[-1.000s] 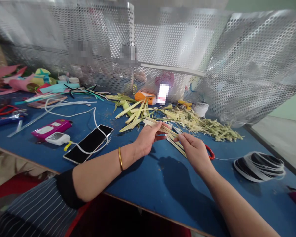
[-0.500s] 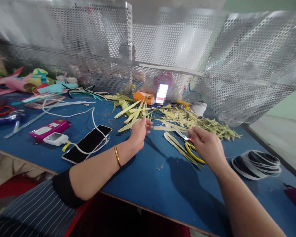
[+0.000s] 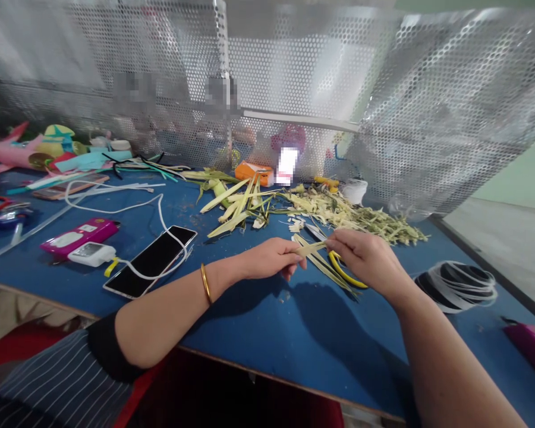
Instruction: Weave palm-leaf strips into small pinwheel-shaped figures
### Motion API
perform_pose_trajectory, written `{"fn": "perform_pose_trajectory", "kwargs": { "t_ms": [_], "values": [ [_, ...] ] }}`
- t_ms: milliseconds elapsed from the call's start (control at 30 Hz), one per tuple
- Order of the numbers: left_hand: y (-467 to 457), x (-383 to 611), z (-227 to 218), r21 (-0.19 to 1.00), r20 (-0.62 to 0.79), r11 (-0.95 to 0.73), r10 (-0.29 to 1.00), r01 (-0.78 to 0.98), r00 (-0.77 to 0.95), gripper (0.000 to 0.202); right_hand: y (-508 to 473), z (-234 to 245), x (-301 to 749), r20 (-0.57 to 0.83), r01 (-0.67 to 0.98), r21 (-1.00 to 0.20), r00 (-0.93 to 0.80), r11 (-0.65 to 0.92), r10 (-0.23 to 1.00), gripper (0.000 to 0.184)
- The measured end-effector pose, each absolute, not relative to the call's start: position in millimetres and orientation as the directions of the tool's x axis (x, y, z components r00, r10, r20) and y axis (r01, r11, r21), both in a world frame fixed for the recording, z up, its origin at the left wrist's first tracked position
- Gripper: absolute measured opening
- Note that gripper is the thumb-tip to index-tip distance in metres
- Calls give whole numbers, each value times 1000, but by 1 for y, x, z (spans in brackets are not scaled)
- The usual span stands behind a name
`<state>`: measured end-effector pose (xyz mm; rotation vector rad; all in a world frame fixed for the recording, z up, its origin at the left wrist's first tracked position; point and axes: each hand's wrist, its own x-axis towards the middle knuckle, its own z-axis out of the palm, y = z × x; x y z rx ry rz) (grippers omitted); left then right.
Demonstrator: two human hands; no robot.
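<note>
A pale yellow-green leaf strip (image 3: 312,248) stretches between my two hands above the table. My left hand (image 3: 274,258), with a gold bangle on the wrist, pinches its left end. My right hand (image 3: 365,255) has the other end between thumb and fingers. Beneath and just behind them lie more long leaf strips (image 3: 327,272) on the table, beside scissors with yellow handles (image 3: 348,277), partly hidden by my right hand. Farther back sits a bunch of pale leaves (image 3: 234,217), and right of it a heap of leaf scraps (image 3: 361,215).
On the blue table (image 3: 267,327) lie a phone (image 3: 154,261), a white cable (image 3: 111,208), a magenta device (image 3: 80,238) and a coil of plastic strap (image 3: 457,285). An orange box (image 3: 254,172) stands at the back, before a perforated metal screen (image 3: 294,77).
My left hand has moved right and closed on the strip's free end. My right hand has shifted slightly, still holding the strip. The view has turned a little to the right.
</note>
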<state>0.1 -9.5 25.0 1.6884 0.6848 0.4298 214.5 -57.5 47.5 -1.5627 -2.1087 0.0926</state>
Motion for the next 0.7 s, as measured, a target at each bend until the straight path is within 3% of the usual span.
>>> {"fn": "perform_pose_trajectory", "kwargs": {
  "t_ms": [133,200,267,333,400,500,567,700],
  "values": [
    [-11,1,28,969,-246,141,593,203,767,21,-54,45,218,418,846,-460,-63,271,906,24],
    [-11,2,28,964,-257,209,603,162,755,24,-49,41,222,487,768,-604,144,213,862,21],
    [-11,3,27,959,-257,262,642,109,723,25,-44,36,224,488,576,-793,409,197,771,23],
    [-11,5,26,953,-258,298,681,62,686,23,-40,32,222,356,303,-928,551,217,755,31],
    [-11,7,25,948,-261,317,700,39,665,22,-38,28,214,178,61,-984,462,169,869,41],
    [-12,8,22,949,-261,312,692,47,673,21,-41,22,197,-10,-110,-994,140,5,990,47],
    [-13,9,20,950,-269,301,654,82,707,21,-43,17,186,-30,-136,-990,38,-24,999,44],
    [-15,9,19,949,-290,276,572,153,767,31,-44,11,179,26,-100,-994,90,35,996,38]
  ]
}}
